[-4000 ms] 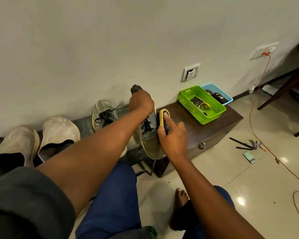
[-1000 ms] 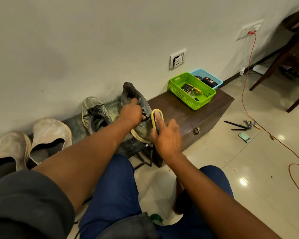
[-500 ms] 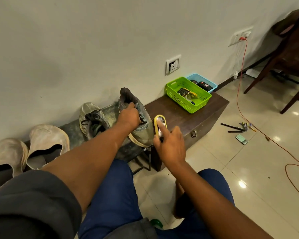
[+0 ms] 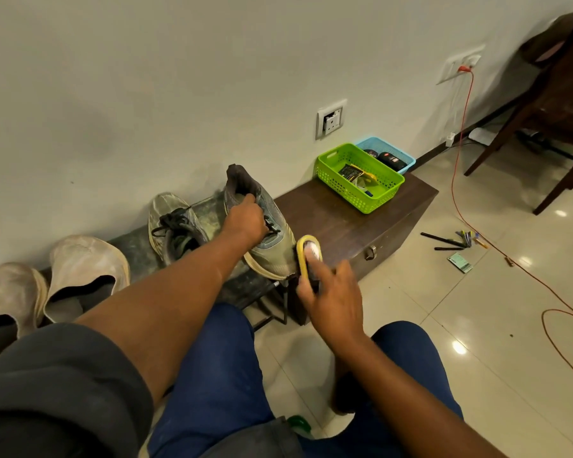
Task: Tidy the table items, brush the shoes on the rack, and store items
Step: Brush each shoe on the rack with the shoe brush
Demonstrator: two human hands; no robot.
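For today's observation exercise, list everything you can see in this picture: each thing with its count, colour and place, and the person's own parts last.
Laced shoes: 2, grey-green; one held tilted, one on the rack.
Slip-on shoes: 2, off-white, left end of rack.
Brush: 1, yellow-rimmed, against the held shoe's toe.
Wooden box: 1, dark brown, by the wall.
Green basket: 1, on the box, holding small items.
Blue basket: 1, behind the green one.
Pens: several, dark, on the floor.
Orange cable: 1, from wall socket across floor.
Left hand: grips the held shoe.
Right hand: holds the brush.

Home interior: shoe rack [image 4: 186, 259], tiled floor [image 4: 477, 309], wall socket [image 4: 330, 120].
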